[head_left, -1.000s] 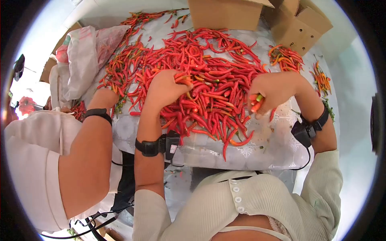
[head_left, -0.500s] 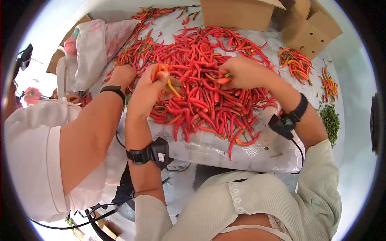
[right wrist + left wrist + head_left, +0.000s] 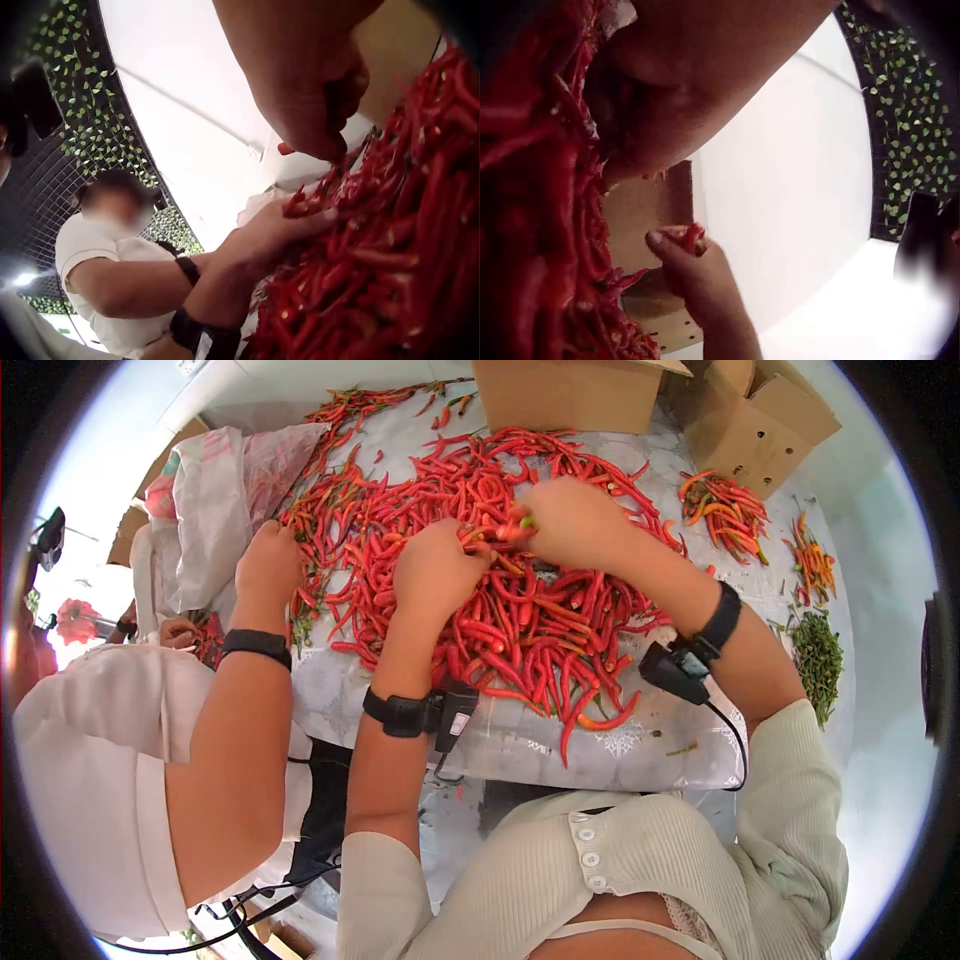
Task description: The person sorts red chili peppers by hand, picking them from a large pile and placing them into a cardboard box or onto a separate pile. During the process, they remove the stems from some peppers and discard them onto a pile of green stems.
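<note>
A big heap of red chili peppers (image 3: 545, 630) is spread over the table, some of them orange or with green stems. My left hand (image 3: 432, 575) is low over the middle of the heap, holding a few chilies near its thumb; in the right wrist view the left hand (image 3: 259, 236) has its fingertips at the heap. Just to the right and farther back, my right hand (image 3: 575, 520) grips a small bunch of chilies (image 3: 515, 528), one with a green end. The left wrist view shows this right hand (image 3: 705, 281) with a red chili poking from its curled fingers.
Cardboard boxes (image 3: 565, 395) stand at the back. Smaller piles of chilies (image 3: 725, 515) and green stems (image 3: 818, 665) lie at the right. On the left, another person's hand (image 3: 268, 565) reaches to the chilies beside a white sack (image 3: 212, 510).
My right hand has travelled from the heap's right side leftward and away, still gripping chilies. My left hand went left, then came back right over the heap. The neighbour's hand shifted slightly.
</note>
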`<state>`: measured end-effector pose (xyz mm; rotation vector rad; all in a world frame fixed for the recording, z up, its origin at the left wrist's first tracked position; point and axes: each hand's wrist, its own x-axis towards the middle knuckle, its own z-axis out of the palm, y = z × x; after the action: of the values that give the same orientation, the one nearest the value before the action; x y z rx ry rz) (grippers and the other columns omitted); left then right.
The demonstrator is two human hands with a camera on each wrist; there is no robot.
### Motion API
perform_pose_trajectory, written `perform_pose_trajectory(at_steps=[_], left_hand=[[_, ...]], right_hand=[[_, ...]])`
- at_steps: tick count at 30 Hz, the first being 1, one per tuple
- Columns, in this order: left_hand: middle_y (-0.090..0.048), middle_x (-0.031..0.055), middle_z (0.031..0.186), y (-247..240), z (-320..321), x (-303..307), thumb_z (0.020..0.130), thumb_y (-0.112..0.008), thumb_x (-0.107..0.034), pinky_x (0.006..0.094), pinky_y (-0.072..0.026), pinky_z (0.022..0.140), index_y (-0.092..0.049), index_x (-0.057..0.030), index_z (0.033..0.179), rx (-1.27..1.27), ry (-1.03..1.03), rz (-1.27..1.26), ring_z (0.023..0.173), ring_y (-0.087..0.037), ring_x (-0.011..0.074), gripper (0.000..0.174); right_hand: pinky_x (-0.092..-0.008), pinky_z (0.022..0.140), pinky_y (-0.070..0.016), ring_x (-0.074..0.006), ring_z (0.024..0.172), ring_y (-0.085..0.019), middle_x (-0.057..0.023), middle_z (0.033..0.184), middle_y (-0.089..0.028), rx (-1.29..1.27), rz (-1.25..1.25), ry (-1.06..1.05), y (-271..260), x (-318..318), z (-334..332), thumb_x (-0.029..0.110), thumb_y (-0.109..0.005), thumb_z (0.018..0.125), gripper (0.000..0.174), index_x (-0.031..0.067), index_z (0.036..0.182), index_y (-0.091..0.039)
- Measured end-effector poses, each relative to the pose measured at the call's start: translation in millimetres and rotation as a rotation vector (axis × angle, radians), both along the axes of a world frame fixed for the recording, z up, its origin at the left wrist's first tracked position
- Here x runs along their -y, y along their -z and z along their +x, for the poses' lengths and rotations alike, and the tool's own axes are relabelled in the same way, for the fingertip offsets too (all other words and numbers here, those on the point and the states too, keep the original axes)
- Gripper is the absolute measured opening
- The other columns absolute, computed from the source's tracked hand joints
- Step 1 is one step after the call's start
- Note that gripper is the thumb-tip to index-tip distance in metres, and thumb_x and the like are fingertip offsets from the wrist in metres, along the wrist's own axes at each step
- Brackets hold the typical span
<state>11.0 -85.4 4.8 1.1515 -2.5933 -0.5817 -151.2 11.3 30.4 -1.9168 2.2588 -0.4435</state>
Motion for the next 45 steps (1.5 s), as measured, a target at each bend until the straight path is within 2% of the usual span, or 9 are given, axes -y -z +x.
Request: perform_pose_trajectory(at_steps=[3, 9, 18, 24, 29, 32, 38, 42, 45], left_hand=[[-0.066, 0.0212, 0.087, -5, 2, -6, 0.07, -0.071, -0.029, 0.0451, -0.0509, 0.075, -0.066, -0.0033, 0.087, 0.045, -0.037, -0.055, 0.084, -0.064, 0.0371, 0.032], [-0.065, 0.0196, 0.083, -16, 29, 11, 0.067, -0.069, -0.028, 0.0433, -0.0504, 0.072, -0.066, -0.0014, 0.088, -0.041, -0.045, 0.002, 0.078, -0.064, 0.0354, 0.033], [-0.06, 0.0061, 0.07, -31, 34, 25, 0.075, -0.071, -0.017, 0.0303, -0.0449, 0.063, -0.062, 0.0011, 0.087, -0.359, 0.037, 0.223, 0.065, -0.054, 0.0128, 0.024], [-0.059, 0.007, 0.069, -30, 27, 24, 0.076, -0.071, -0.016, 0.0303, -0.0447, 0.063, -0.06, 0.0009, 0.086, -0.361, 0.096, 0.262, 0.064, -0.054, 0.0136, 0.023], [-0.058, 0.009, 0.069, -30, 29, 23, 0.075, -0.074, -0.021, 0.031, -0.0448, 0.062, -0.061, 0.0011, 0.084, -0.413, 0.004, 0.325, 0.063, -0.054, 0.0147, 0.028], [-0.057, -0.0028, 0.072, -34, 34, 27, 0.081, -0.074, -0.016, 0.0221, -0.0417, 0.06, -0.061, 0.0004, 0.089, -0.282, 0.005, 0.143, 0.064, -0.05, 0.0059, 0.022], [-0.059, 0.0051, 0.071, -20, 10, 5, 0.076, -0.076, -0.02, 0.0288, -0.0445, 0.062, -0.061, -0.0016, 0.082, -0.245, 0.077, 0.097, 0.064, -0.053, 0.0115, 0.024], [-0.065, 0.0183, 0.08, -14, -4, -15, 0.074, -0.069, -0.023, 0.0457, -0.0501, 0.067, -0.061, -0.0032, 0.086, 0.228, 0.078, -0.214, 0.079, -0.065, 0.0353, 0.024], [-0.065, 0.0182, 0.084, -19, -4, -18, 0.071, -0.07, -0.026, 0.047, -0.0498, 0.07, -0.06, -0.0041, 0.088, 0.295, 0.101, -0.203, 0.083, -0.064, 0.0358, 0.029]], right_hand=[[-0.0442, 0.074, -0.0526, -0.0316, 0.083, -0.067, -0.0159, 0.085, -0.068, -0.042, 0.307, -0.041, 11, 14, 15, 0.03, -0.069, 0.075, 0.029, 0.0058, 0.091, -0.07], [-0.0371, 0.056, -0.0463, -0.0219, 0.061, -0.059, -0.0105, 0.076, -0.066, 0.338, 0.183, -0.44, 24, 13, -35, 0.028, -0.069, 0.077, 0.031, -0.0012, 0.086, -0.064], [-0.0316, 0.06, -0.0427, -0.0156, 0.063, -0.052, 0.0011, 0.069, -0.054, 0.822, 0.336, 0.016, -15, -17, -65, 0.023, -0.067, 0.079, 0.024, 0.0011, 0.079, -0.057], [-0.0387, 0.06, -0.0452, -0.0286, 0.065, -0.061, -0.0124, 0.074, -0.063, 0.2, -0.248, -0.118, 17, -8, -41, 0.021, -0.069, 0.074, 0.022, 0.0022, 0.083, -0.061], [-0.044, 0.065, -0.049, -0.0352, 0.074, -0.063, -0.0157, 0.076, -0.064, 0.175, 0.032, -0.396, 9, -14, 5, 0.019, -0.07, 0.069, 0.022, 0.0064, 0.087, -0.066], [-0.0465, 0.067, -0.0508, -0.0368, 0.077, -0.064, -0.0167, 0.076, -0.065, 0.046, 0.057, -0.45, 12, -15, 12, 0.018, -0.068, 0.069, 0.02, 0.0073, 0.086, -0.068], [-0.0465, 0.065, -0.0507, -0.037, 0.074, -0.064, -0.017, 0.075, -0.065, 0.089, 0.014, -0.456, 12, -28, 4, 0.02, -0.068, 0.07, 0.018, 0.0052, 0.08, -0.067], [-0.0467, 0.066, -0.0504, -0.037, 0.074, -0.063, -0.0181, 0.075, -0.063, 0.061, 0.105, -0.463, 12, -30, 0, 0.023, -0.067, 0.074, 0.02, 0.004, 0.079, -0.066], [-0.0464, 0.07, -0.0497, -0.0364, 0.079, -0.062, -0.019, 0.079, -0.062, 0.12, -0.099, -0.39, 10, -21, -9, 0.024, -0.065, 0.078, 0.021, 0.0039, 0.085, -0.064]])
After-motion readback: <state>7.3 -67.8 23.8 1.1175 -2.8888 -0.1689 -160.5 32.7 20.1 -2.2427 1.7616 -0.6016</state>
